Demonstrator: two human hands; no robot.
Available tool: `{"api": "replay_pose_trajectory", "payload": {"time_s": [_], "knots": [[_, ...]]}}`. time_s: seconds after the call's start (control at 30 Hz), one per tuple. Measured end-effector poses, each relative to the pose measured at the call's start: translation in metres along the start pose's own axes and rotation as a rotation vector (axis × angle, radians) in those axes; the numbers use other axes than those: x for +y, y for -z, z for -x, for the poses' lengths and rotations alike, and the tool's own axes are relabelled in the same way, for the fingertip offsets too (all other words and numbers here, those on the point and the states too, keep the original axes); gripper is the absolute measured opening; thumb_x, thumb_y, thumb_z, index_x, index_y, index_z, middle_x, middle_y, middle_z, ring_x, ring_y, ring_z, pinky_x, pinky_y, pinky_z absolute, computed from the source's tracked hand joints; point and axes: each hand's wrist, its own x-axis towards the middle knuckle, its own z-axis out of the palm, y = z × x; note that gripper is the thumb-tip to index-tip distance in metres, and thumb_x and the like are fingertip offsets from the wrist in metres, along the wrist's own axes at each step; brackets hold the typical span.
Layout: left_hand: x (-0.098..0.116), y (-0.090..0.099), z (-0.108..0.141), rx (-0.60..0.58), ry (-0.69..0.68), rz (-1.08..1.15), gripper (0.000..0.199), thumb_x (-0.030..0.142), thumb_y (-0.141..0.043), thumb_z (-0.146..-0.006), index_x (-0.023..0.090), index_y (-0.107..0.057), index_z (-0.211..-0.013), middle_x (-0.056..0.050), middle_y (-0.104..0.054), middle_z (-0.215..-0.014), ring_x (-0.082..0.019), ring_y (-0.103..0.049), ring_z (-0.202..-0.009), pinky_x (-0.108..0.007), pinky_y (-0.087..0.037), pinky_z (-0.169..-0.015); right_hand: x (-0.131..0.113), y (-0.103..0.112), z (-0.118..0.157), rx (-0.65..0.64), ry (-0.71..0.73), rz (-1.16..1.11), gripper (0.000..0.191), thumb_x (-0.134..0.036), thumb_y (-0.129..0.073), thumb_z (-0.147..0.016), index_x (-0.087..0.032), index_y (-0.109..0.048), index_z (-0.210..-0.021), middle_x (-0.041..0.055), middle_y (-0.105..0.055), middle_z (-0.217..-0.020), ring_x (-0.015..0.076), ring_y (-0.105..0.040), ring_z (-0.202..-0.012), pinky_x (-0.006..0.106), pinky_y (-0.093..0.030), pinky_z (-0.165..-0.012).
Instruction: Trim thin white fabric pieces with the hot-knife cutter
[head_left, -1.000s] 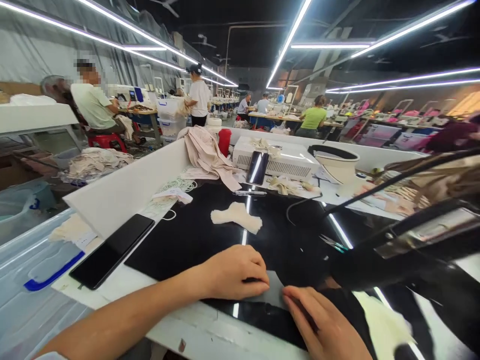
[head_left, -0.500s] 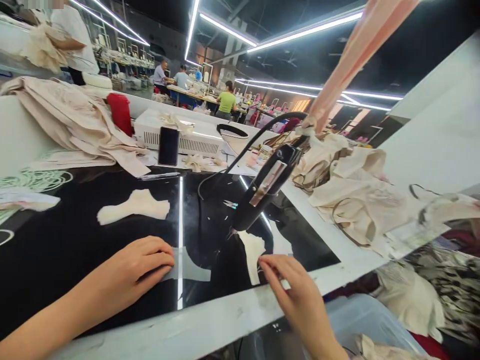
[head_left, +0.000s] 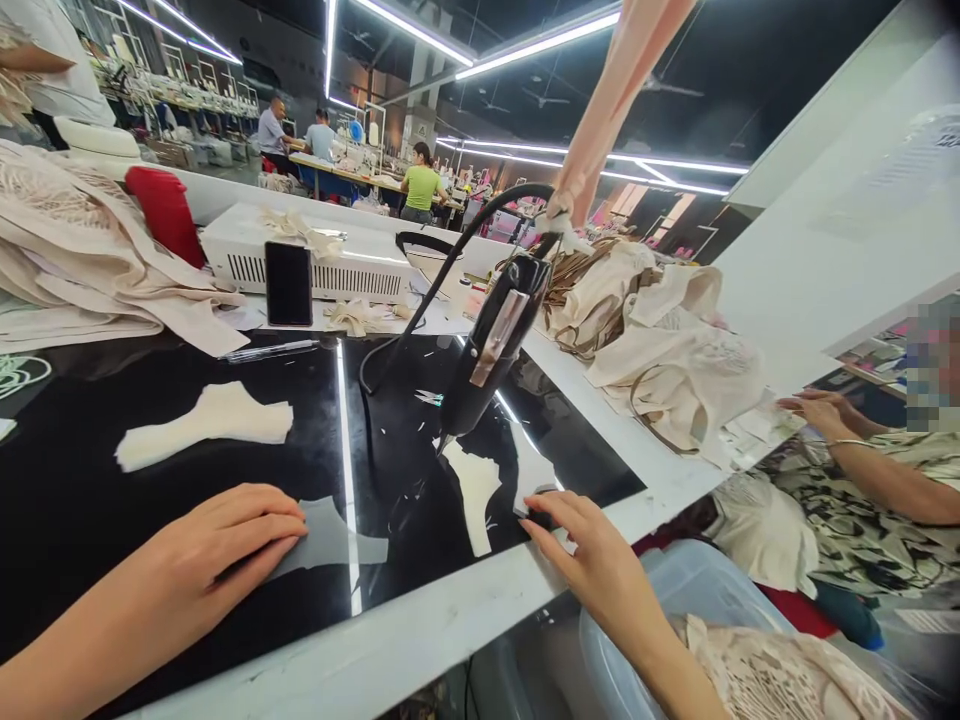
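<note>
My left hand (head_left: 240, 545) lies low over the black glossy work surface, fingers side by side, fingertips on a translucent shaped piece (head_left: 330, 540). My right hand (head_left: 592, 550) is at the front edge, its thumb and forefinger apart beside the lower end of a greyish-white shaped piece (head_left: 531, 465). Left of that hand lies a cream fabric piece (head_left: 474, 490). A black pointed tool (head_left: 491, 345) with a cable hangs from a pink cloth strip (head_left: 615, 100), its tip at the top of this piece. Another cream piece (head_left: 206, 425) lies at left.
Small snips (head_left: 429, 398) lie behind the tool. A phone (head_left: 289, 285) leans on a white vented box (head_left: 330, 275). Beige fabric is heaped left (head_left: 97, 260) and right (head_left: 667, 350). A plastic bin (head_left: 697, 580) stands below right; a co-worker's hand (head_left: 821, 412) is beyond it.
The view has swung right. My right hand has moved from the cream piece's edge to the greyish-white piece, and its fingers have parted. My left hand stays on the translucent piece.
</note>
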Motion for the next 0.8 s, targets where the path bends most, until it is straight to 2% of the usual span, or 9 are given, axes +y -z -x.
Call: {"api": "replay_pose_trajectory", "payload": {"time_s": [0.17, 0.37, 0.47, 0.53, 0.63, 0.7, 0.8], "knots": [[-0.004, -0.002, 0.007, -0.058, 0.064, 0.003, 0.031, 0.051, -0.056, -0.103, 0.035, -0.081, -0.108, 0.004, -0.077, -0.118, -0.016, -0.076, -0.103, -0.024, -0.058, -0.102, -0.002, -0.004, 0.001, -0.026, 0.021, 0.01, 0.026, -0.034, -0.055, -0.105, -0.021, -0.078, -0.107, 0.0093, -0.078, -0.1, 0.0267, -0.071, -0.087, 0.04, -0.057, -0.079], [-0.003, -0.003, 0.006, -0.043, 0.054, 0.016, 0.032, 0.053, -0.054, -0.104, 0.036, -0.081, -0.108, 0.004, -0.077, -0.117, -0.015, -0.077, -0.101, -0.021, -0.058, -0.101, -0.005, -0.01, -0.002, -0.02, -0.089, -0.091, 0.027, -0.031, -0.056, -0.1, -0.022, -0.081, -0.094, 0.0113, -0.078, -0.093, 0.0277, -0.067, -0.082, 0.044, -0.052, -0.08], [0.0, -0.002, 0.003, -0.004, 0.021, 0.006, 0.031, 0.051, -0.055, -0.104, 0.035, -0.082, -0.105, 0.004, -0.078, -0.114, -0.014, -0.078, -0.098, -0.018, -0.058, -0.099, -0.006, -0.004, -0.005, -0.002, -0.199, -0.223, 0.023, -0.035, -0.06, -0.095, -0.025, -0.081, -0.094, 0.009, -0.079, -0.096, 0.028, -0.068, -0.089, 0.042, -0.053, -0.083], [-0.001, -0.002, 0.002, 0.008, 0.005, 0.003, 0.031, 0.05, -0.055, -0.104, 0.034, -0.082, -0.104, 0.003, -0.078, -0.113, -0.014, -0.078, -0.097, -0.018, -0.059, -0.098, -0.004, 0.002, -0.009, 0.014, -0.302, -0.33, 0.021, -0.038, -0.064, -0.091, -0.025, -0.081, -0.09, 0.0072, -0.079, -0.093, 0.026, -0.069, -0.086, 0.037, -0.054, -0.075], [-0.004, -0.005, 0.003, 0.002, 0.008, 0.008, 0.031, 0.05, -0.056, -0.103, 0.033, -0.082, -0.105, 0.001, -0.079, -0.114, -0.016, -0.079, -0.097, -0.021, -0.06, -0.098, 0.004, 0.011, -0.018, 0.055, -0.488, -0.498, 0.024, -0.043, -0.069, -0.088, -0.022, -0.081, -0.088, 0.0051, -0.076, -0.08, 0.0186, -0.063, -0.065, 0.03, -0.05, -0.057], [-0.006, -0.006, 0.004, -0.002, 0.01, 0.019, 0.031, 0.05, -0.057, -0.102, 0.032, -0.082, -0.105, 0.0, -0.079, -0.114, -0.018, -0.079, -0.097, -0.023, -0.061, -0.098, 0.009, 0.014, -0.024, 0.099, -0.597, -0.617, 0.031, -0.049, -0.072, -0.085, -0.019, -0.081, -0.089, 0.0042, -0.072, -0.072, 0.0151, -0.057, -0.056, 0.027, -0.047, -0.051], [-0.007, -0.007, 0.004, -0.006, 0.002, 0.024, 0.028, 0.047, -0.058, -0.102, 0.032, -0.081, -0.107, -0.001, -0.079, -0.115, -0.018, -0.078, -0.097, -0.024, -0.061, -0.097, 0.015, 0.019, -0.033, 0.181, -0.694, -0.805, 0.039, -0.054, -0.077, -0.079, -0.017, -0.081, -0.088, 0.0077, -0.074, -0.083, 0.0159, -0.061, -0.064, 0.026, -0.048, -0.05]]}}
